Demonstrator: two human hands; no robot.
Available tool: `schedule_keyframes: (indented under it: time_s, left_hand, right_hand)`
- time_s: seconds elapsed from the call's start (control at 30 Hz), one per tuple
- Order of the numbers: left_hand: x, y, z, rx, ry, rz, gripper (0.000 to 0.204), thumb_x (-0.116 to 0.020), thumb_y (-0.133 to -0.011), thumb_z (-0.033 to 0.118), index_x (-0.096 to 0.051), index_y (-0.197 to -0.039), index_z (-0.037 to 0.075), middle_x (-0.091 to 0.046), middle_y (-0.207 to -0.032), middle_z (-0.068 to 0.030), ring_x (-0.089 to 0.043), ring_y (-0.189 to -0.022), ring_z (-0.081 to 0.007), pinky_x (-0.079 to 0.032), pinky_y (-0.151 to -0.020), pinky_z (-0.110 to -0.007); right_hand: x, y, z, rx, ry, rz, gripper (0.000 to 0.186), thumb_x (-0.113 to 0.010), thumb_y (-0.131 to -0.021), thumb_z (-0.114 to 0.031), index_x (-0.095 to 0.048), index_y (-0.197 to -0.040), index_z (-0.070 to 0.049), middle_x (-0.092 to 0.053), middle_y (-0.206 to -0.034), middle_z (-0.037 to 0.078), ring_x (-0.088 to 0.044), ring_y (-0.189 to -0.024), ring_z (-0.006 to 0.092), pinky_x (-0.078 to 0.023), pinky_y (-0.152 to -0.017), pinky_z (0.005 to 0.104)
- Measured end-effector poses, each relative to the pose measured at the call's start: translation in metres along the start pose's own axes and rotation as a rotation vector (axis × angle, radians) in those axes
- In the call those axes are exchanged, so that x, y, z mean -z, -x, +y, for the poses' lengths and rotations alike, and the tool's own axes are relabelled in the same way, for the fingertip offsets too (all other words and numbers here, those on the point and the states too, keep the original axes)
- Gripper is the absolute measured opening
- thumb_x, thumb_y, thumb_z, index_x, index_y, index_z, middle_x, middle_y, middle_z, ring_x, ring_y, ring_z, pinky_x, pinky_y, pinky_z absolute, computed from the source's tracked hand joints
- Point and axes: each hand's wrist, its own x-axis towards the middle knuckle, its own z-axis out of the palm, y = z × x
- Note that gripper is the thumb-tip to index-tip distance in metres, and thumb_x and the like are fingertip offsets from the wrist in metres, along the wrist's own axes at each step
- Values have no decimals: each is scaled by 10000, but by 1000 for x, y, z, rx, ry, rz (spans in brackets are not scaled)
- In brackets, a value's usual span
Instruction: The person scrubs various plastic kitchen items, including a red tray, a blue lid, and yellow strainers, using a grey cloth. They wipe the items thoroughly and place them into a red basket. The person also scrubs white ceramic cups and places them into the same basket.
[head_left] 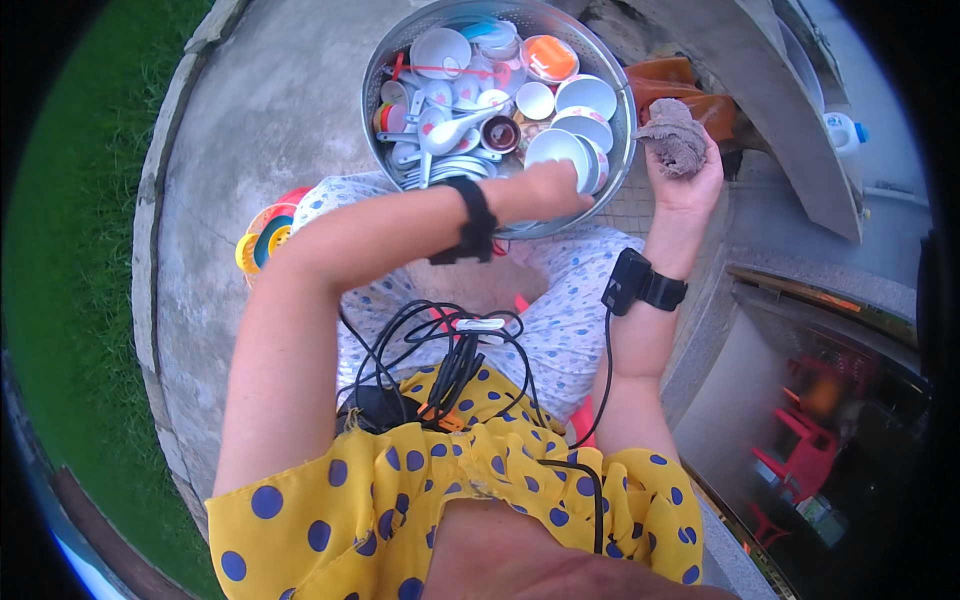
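1. A large round perforated metal basin (385,70) is seen on the grey concrete slab (260,110), just in front of the knees; it is filled with white bowls, spoons, plates and an orange-lidded round container (549,56).

2. The left hand (553,190) is reached across the body into the near right part of the basin; its fingers are laid against a white ceramic bowl (556,148) at the rim; whether the bowl is actually clamped cannot be told, as the fingertips are hidden behind the knuckles.

3. The right hand (686,172) is held raised just outside the basin's right wall, closed around a crumpled grey-brown washing cloth (675,133); the two hands are kept apart, with the basin's rim between them.

4. For the wiping to be done well, it is judged that the bowl should be gripped firmly by its rim and lifted clear of its neighbours before the cloth is brought to it; stacked crockery could otherwise be knocked or chipped.

5. A stack of coloured plastic rings (262,240) is lying by the left knee, well apart from both hands.
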Motion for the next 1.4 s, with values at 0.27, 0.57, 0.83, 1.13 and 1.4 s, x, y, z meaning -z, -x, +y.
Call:
schedule_keyframes:
  time_s: [0.27,0.57,0.83,1.13,1.4]
  left_hand:
    - [-50,-14,-7,-13,130,221,284,-608,-919,249,-614,-984,-27,-659,-968,-298,-649,-962,-437,-507,-823,-487]
    - [40,42,-8,-121,568,251,286,-528,-988,268,-601,-972,-9,-652,-867,-134,-624,-817,-254,-486,-762,-380]
    - [60,94,-18,-371,881,372,270,-506,-1029,228,-587,-1159,6,-600,-1028,-5,-520,-964,-91,-442,-875,-268]
    - [55,89,-42,-483,1355,248,333,-552,-1011,278,-591,-1202,8,-622,-1172,-47,-573,-1097,-135,-430,-994,-323]
    - [78,95,-26,-390,1926,291,501,-453,-1036,358,-461,-1360,-23,-541,-1370,-148,-496,-1304,-279,-353,-1139,-461]
  right_hand:
    - [-10,14,-3,37,-28,-33,362,-460,-965,-212,-581,-1190,45,-637,-1207,190,-595,-1159,347,-457,-1004,548]
    - [-21,31,4,146,360,-210,357,-618,-934,-122,-557,-1242,49,-661,-1135,140,-660,-1032,249,-533,-894,362]
    - [-88,108,62,1098,1448,-786,342,-718,-847,-104,-653,-1183,-97,-612,-1023,79,-656,-828,203,-524,-698,301]
    - [-94,112,69,1136,1491,-476,216,-715,-844,-80,-692,-1058,-70,-579,-939,79,-621,-727,202,-513,-612,317]
    - [-83,102,67,749,1297,-321,205,-650,-943,-140,-654,-1103,-12,-594,-929,50,-564,-779,124,-466,-673,268]
